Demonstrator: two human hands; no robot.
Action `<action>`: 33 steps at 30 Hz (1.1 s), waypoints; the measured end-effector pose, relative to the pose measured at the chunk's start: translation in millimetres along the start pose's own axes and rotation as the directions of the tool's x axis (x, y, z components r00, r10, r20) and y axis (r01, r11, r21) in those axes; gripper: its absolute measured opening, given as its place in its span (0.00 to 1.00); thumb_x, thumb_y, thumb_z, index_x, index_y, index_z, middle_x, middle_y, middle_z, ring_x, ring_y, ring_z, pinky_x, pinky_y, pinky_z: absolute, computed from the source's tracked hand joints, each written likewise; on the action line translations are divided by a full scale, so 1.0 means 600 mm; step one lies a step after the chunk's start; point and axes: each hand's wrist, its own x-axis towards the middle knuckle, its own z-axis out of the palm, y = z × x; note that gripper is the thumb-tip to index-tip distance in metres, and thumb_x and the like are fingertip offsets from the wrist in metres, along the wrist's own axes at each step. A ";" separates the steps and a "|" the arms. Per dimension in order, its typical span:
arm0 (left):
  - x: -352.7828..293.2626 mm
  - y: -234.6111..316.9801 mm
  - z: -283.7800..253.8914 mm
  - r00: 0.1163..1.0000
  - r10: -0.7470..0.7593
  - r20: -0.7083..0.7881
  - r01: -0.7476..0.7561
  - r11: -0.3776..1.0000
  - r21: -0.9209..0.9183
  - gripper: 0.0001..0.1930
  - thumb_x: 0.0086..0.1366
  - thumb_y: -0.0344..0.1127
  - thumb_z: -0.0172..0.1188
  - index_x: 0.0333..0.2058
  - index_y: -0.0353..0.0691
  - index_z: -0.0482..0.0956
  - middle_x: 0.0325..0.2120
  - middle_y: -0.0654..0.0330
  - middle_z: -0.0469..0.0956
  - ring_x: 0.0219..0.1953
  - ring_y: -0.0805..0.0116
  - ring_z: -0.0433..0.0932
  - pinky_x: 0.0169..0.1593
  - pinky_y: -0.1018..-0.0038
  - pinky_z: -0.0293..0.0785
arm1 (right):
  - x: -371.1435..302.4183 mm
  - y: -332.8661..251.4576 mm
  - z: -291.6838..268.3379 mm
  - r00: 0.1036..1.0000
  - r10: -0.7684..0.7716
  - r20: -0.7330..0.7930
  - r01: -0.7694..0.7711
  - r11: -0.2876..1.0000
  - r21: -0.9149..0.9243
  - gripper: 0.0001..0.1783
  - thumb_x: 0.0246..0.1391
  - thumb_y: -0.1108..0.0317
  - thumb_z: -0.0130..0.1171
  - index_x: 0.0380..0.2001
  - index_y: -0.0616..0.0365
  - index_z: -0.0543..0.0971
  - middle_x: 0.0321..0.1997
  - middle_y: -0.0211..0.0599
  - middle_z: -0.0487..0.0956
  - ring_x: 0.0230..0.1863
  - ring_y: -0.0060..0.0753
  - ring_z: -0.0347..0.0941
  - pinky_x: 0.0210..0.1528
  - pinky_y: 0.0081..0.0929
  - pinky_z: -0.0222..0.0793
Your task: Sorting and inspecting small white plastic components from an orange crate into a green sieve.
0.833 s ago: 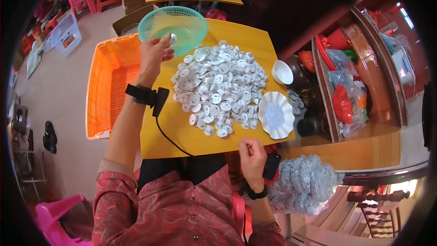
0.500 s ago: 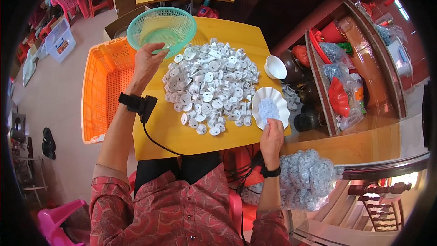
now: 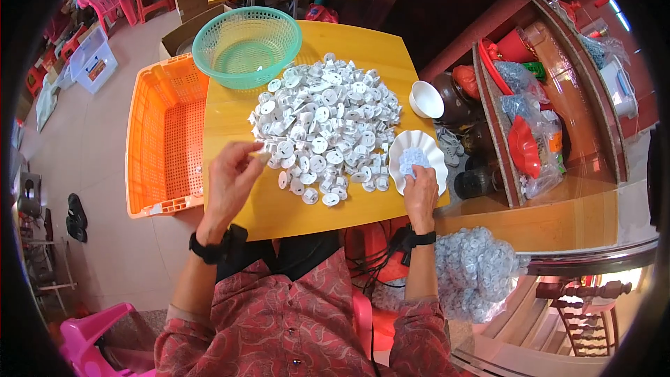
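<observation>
A heap of small white plastic parts with round slotted discs (image 3: pixel 324 122) covers the middle of the table. My left hand (image 3: pixel 232 176) is at the heap's left edge, its thumb and forefinger curved and slightly apart beside the nearest parts. On the right, my right hand (image 3: pixel 420 199) reaches over the near rim of a white scalloped dish (image 3: pixel 436 160). Its fingertips are pressed together at a mound of tiny pale bluish pieces (image 3: pixel 413 158); what they pinch is too small to make out. A green mesh basket (image 3: pixel 209 63) at the far left holds a small white piece.
An orange plastic crate (image 3: pixel 143 132) stands left of the yellow table (image 3: pixel 293 220). A white bowl (image 3: pixel 426 100) sits beyond the scalloped dish. Clear bags of pale parts (image 3: pixel 474 272) lie by my right arm. Shelves (image 3: pixel 558 84) with bags and red containers rise at the right.
My left hand has come back from over the green basket to the heap's left edge; a small white piece now shows in the basket. My right hand has moved slightly farther into the dish.
</observation>
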 end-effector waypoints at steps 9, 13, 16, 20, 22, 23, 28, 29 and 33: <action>-0.115 -0.024 0.077 0.981 0.152 0.119 -0.175 0.960 0.218 0.19 0.56 0.26 0.66 0.49 0.36 0.78 0.43 0.54 0.75 0.29 0.71 0.75 0.35 0.77 0.74 | 0.026 0.010 0.004 0.997 0.055 0.046 -0.053 0.998 -0.037 0.16 0.51 0.64 0.64 0.43 0.57 0.81 0.41 0.49 0.77 0.44 0.54 0.74 0.45 0.45 0.70; -0.119 -0.006 0.129 0.922 0.319 0.218 -0.383 0.827 0.411 0.26 0.51 0.31 0.70 0.52 0.46 0.77 0.51 0.46 0.68 0.39 0.55 0.75 0.41 0.66 0.75 | 0.033 0.002 0.008 0.996 0.070 0.053 -0.069 0.997 -0.028 0.13 0.51 0.64 0.64 0.39 0.57 0.81 0.40 0.49 0.77 0.43 0.54 0.75 0.44 0.46 0.70; -0.109 -0.008 0.151 0.894 0.378 0.239 -0.447 0.758 0.474 0.27 0.50 0.34 0.71 0.52 0.49 0.78 0.52 0.44 0.66 0.46 0.49 0.71 0.46 0.61 0.73 | 0.036 0.010 0.016 0.998 0.061 0.012 -0.061 0.998 -0.032 0.11 0.51 0.64 0.64 0.36 0.58 0.80 0.37 0.49 0.78 0.41 0.54 0.75 0.43 0.46 0.70; -0.093 -0.046 0.167 0.880 0.431 0.200 -0.469 0.725 0.504 0.22 0.51 0.32 0.68 0.48 0.47 0.79 0.52 0.43 0.66 0.46 0.48 0.71 0.46 0.61 0.73 | 0.037 0.025 0.022 0.999 0.042 -0.016 -0.042 0.999 0.009 0.10 0.51 0.66 0.62 0.35 0.59 0.80 0.33 0.50 0.79 0.38 0.54 0.76 0.42 0.45 0.70; -0.086 -0.067 0.161 0.871 0.460 0.175 -0.480 0.717 0.505 0.21 0.51 0.31 0.66 0.47 0.46 0.78 0.51 0.43 0.66 0.47 0.46 0.70 0.46 0.60 0.73 | 0.039 0.031 0.022 0.999 0.036 -0.029 -0.035 0.999 0.034 0.09 0.51 0.67 0.62 0.35 0.59 0.80 0.33 0.51 0.79 0.37 0.53 0.76 0.41 0.45 0.70; -0.081 -0.067 0.156 0.883 0.447 0.141 -0.452 0.732 0.509 0.21 0.51 0.30 0.65 0.46 0.45 0.79 0.50 0.43 0.67 0.46 0.47 0.71 0.46 0.61 0.73 | 0.042 0.034 0.022 0.998 0.013 -0.058 -0.010 0.999 0.051 0.09 0.51 0.67 0.62 0.35 0.60 0.80 0.33 0.51 0.80 0.37 0.53 0.77 0.41 0.44 0.71; -0.075 -0.050 0.138 0.862 0.498 0.092 -0.474 0.730 0.493 0.20 0.50 0.25 0.67 0.45 0.44 0.81 0.50 0.49 0.69 0.33 0.62 0.73 0.36 0.69 0.74 | 0.047 0.056 0.024 0.994 0.002 -0.112 0.008 0.996 0.087 0.09 0.50 0.68 0.62 0.33 0.62 0.81 0.31 0.50 0.81 0.34 0.50 0.79 0.38 0.40 0.72; -0.079 -0.045 0.133 0.862 0.499 0.091 -0.475 0.730 0.492 0.20 0.50 0.25 0.67 0.45 0.44 0.81 0.50 0.49 0.69 0.33 0.62 0.73 0.36 0.69 0.74 | 0.047 0.059 0.024 0.993 0.035 -0.110 -0.022 0.993 0.115 0.09 0.50 0.68 0.63 0.33 0.62 0.81 0.31 0.49 0.82 0.34 0.49 0.79 0.37 0.39 0.73; -0.093 -0.032 0.126 0.838 0.541 0.076 -0.512 0.728 0.456 0.20 0.49 0.24 0.67 0.44 0.40 0.80 0.45 0.51 0.72 0.33 0.61 0.73 0.34 0.69 0.74 | 0.051 0.071 0.020 0.992 0.103 -0.078 -0.086 0.977 0.197 0.10 0.50 0.68 0.63 0.33 0.64 0.81 0.29 0.49 0.82 0.32 0.46 0.80 0.35 0.36 0.73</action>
